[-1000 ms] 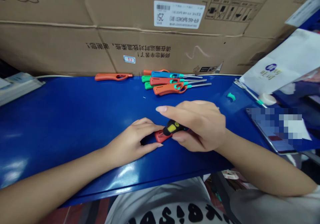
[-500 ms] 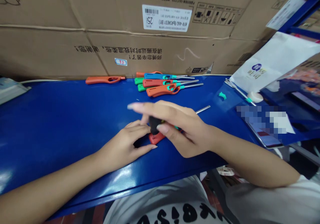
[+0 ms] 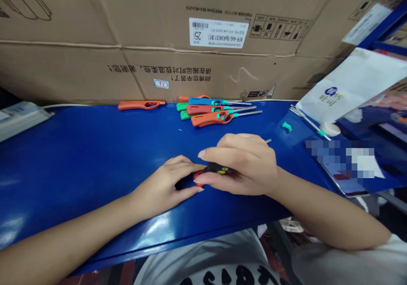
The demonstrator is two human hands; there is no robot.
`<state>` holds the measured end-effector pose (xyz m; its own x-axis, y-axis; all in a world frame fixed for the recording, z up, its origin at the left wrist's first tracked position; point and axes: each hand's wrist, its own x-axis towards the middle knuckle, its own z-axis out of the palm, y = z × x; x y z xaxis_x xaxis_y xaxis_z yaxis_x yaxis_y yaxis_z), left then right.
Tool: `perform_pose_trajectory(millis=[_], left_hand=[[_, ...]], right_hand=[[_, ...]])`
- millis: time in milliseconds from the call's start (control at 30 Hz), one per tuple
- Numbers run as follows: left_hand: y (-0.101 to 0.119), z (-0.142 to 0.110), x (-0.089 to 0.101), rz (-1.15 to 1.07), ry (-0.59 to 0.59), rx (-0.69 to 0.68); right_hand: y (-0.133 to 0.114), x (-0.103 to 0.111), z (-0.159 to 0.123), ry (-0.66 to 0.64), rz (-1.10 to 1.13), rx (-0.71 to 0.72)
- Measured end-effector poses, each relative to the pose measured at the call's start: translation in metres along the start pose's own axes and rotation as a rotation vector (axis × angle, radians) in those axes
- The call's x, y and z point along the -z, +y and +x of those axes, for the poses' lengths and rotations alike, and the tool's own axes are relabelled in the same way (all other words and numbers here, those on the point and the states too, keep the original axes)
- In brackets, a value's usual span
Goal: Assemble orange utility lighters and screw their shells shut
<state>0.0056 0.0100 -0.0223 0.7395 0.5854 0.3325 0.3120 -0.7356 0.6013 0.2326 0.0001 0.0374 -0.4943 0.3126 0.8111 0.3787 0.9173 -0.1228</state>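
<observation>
A red long-nosed lighter lies on the blue table under my hands; only its handle end and the metal tip of its nozzle show. My left hand rests on the table, its thumb and index finger closed on that end. In my right hand is a short black screwdriver with yellow marks, fingers wrapped round it, just over the lighter. Its shaft is out of sight. Behind them, several orange, red, blue and green lighters lie in a pile.
A big cardboard box stands along the table's back edge. An orange lighter body lies against it. To the right are a small teal piece, a metal nozzle rod, a white paper bag and a phone.
My right hand has tipped over, its fingers curling closer round the screwdriver, and covers more of the red lighter. The left hand keeps its hold. The whole view has shifted slightly.
</observation>
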Motion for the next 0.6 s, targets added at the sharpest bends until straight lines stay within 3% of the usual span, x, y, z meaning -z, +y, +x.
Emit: perform_pose_trajectory(millis=[67,200,400,533,600], left_hand=[[0.0004,-0.0002,0.0006,-0.009,-0.011,0.007],[0.0004,-0.0008,0.001,0.002,-0.001,0.01],[0.0007,-0.0001,0.0011,-0.025,0.005,-0.01],[0.0015,0.0004,0.0011,-0.006,0.017,-0.016],[0.0022,0.0009,0.0017,-0.007,0.009,-0.002]], right_hand=[[0.0004,0.0006,0.0003,-0.045,0.043,0.001],[-0.0018,0.0018,0.0035,-0.142,0.372,-0.097],[0.0001,0.0028,0.0004,-0.071,0.016,0.037],[-0.0021,0.0012,-0.0017,-0.18,0.278,-0.046],[-0.0034,0.0006,-0.0014,-0.172,0.266,-0.064]])
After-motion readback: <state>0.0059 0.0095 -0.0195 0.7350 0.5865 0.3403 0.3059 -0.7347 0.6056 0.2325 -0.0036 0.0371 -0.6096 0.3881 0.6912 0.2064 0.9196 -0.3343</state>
